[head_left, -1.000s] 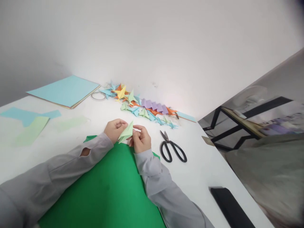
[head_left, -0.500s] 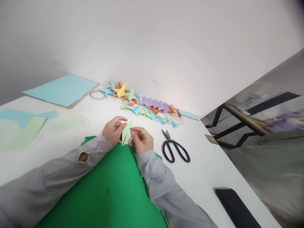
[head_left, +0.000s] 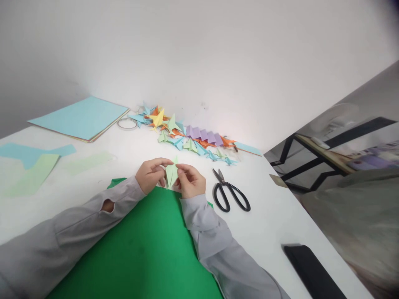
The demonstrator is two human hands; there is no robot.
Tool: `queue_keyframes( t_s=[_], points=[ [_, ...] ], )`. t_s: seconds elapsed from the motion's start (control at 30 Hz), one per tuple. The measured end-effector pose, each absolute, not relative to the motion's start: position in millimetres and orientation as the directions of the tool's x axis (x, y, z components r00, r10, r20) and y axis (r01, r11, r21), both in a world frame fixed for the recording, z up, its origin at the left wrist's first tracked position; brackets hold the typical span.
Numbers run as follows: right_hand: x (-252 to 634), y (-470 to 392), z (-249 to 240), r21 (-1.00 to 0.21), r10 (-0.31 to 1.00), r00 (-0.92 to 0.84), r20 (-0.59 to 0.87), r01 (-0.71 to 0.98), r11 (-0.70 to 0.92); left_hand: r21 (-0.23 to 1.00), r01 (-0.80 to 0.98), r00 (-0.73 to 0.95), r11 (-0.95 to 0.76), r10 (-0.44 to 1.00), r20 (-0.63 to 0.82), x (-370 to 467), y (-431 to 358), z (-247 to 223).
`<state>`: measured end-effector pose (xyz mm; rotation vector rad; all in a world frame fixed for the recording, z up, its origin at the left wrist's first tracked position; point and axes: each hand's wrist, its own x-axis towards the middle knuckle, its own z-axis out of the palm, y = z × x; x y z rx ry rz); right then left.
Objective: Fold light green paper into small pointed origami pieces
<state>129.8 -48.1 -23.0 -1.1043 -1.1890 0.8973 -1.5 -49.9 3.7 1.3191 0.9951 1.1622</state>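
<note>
Between my two hands is a small light-green folded paper (head_left: 171,176), a kite shape with a pointed top and a split lower end. My left hand (head_left: 151,175) pinches its left edge near the top. From the other side, my right hand (head_left: 191,180) grips its upper right edge between thumb and fingertips. The paper is held upright just above the table's near edge, over the green cloth (head_left: 134,249) on my lap. Black-handled scissors (head_left: 227,191) lie slightly open to the right of my right hand.
Folded paper cranes (head_left: 158,119) in several colours lie along the wall, beside purple pleated paper (head_left: 204,136). Blue sheets (head_left: 81,118) are stacked at back left, near a wire ring (head_left: 127,123). Green scraps (head_left: 37,176) lie left; a black case (head_left: 311,270) sits front right.
The folded paper has turned from a slanted, narrow view to a more upright, wider one. My right hand has shifted slightly right, and my left fingers have moved to its upper edge.
</note>
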Motion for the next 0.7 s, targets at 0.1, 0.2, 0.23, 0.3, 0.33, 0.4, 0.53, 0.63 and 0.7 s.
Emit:
queue_keyframes(
  t_s=[0.1,0.2,0.23,0.3,0.33,0.4,0.53,0.63,0.7],
  points=[
    [130.4,-47.5,-21.1,-0.975,0.960,0.177,0.217,-0.001,0.220,0.993,-0.043,0.187,-0.107,0.976,0.113,-1.0,-51.7,4.9],
    [130.6,-46.7,-19.2,-0.983,0.968,0.182,0.174,-0.026,0.182,0.994,-0.026,0.179,-0.105,0.978,0.108,0.1,-51.7,4.0],
    [130.6,-46.5,-18.6,-0.985,0.969,0.184,0.163,-0.035,0.172,0.994,-0.014,0.174,-0.108,0.979,0.109,0.5,-51.3,3.2],
    [130.3,-46.5,-17.5,-0.985,0.971,0.184,0.154,-0.048,0.165,0.993,0.009,0.155,-0.120,0.981,0.118,1.1,-50.2,0.9],
    [130.1,-46.6,-17.1,-0.984,0.970,0.184,0.156,-0.053,0.168,0.991,0.021,0.143,-0.129,0.982,0.125,1.4,-49.6,-0.3],
    [129.7,-46.8,-16.7,-0.983,0.970,0.181,0.162,-0.060,0.176,0.989,0.050,0.121,-0.143,0.983,0.136,1.7,-48.5,-1.9],
    [129.8,-46.2,-18.1,-0.981,0.970,0.172,0.170,-0.068,0.184,0.968,0.163,0.072,-0.189,0.981,0.179,1.2,-47.2,-0.5],
    [130.2,-45.8,-19.3,-0.979,0.971,0.155,0.183,-0.065,0.195,0.925,0.257,0.022,-0.281,0.958,0.285,0.1,-46.6,2.1],
    [130.2,-46.4,-18.9,-0.978,0.971,0.151,0.187,-0.067,0.199,0.907,0.286,-0.002,-0.311,0.946,0.325,-0.4,-46.3,2.5]
  ],
)
